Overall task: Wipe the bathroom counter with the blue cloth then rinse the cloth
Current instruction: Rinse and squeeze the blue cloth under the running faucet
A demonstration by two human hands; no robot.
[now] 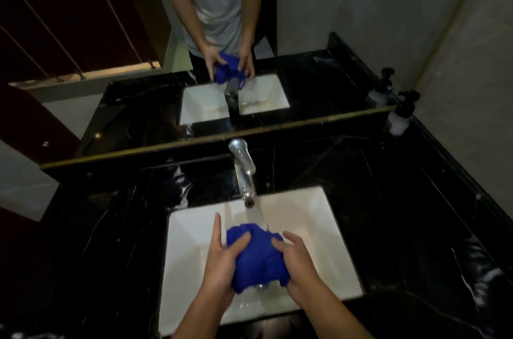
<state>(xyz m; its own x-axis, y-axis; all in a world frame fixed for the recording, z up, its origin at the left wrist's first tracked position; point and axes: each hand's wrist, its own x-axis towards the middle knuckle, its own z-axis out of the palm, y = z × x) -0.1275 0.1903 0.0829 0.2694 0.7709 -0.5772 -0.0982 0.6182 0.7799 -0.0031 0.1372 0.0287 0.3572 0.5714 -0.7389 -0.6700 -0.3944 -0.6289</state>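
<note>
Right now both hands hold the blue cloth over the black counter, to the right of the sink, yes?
Not quite. In the head view the left hand and right hand do hold the blue cloth, but over the white sink, below the faucet, not over the black counter.

Dim, soft frame with wide-angle bending at edges; white sink (319, 227) brightest.
</note>
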